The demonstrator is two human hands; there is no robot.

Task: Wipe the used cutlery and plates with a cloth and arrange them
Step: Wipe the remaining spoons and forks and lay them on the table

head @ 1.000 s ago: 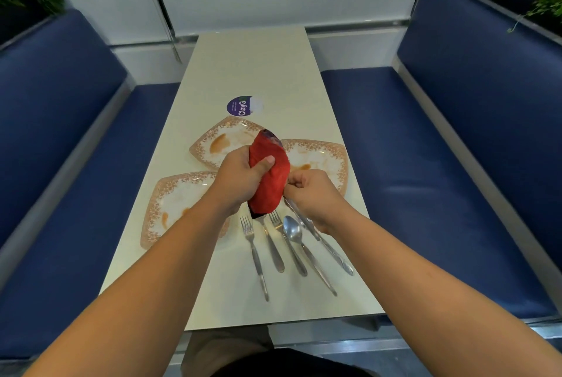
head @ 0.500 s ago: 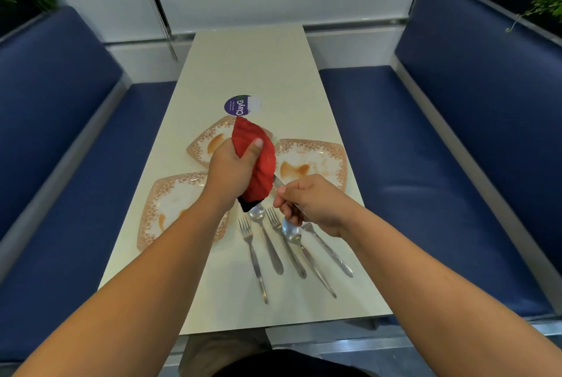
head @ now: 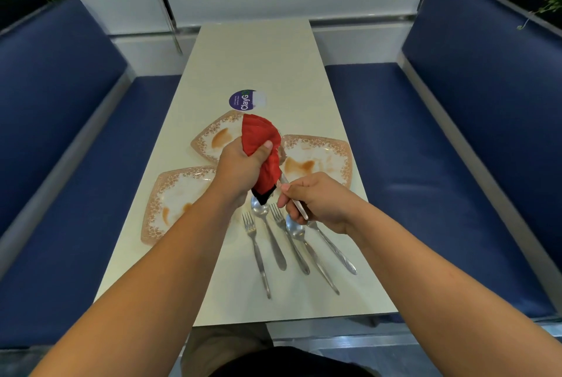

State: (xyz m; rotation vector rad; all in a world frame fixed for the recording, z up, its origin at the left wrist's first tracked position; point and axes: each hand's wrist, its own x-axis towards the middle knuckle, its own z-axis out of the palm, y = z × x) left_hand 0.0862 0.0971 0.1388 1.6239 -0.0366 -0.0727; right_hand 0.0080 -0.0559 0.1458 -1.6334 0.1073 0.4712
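Above the near end of the table | left hand grips the red cloth, bunched round the head of one utensil | right hand pinches its handle | I judge it light, stiff, slippery steel, safest held by the handle | cloth soft | stained plates lie beyond, unwiped | other cutlery rests beneath my hands.

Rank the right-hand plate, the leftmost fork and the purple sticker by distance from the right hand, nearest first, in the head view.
1. right-hand plate: just beyond the right hand.
2. leftmost fork: on the hand's left, nearer the person.
3. purple sticker: farthest, ahead and left.
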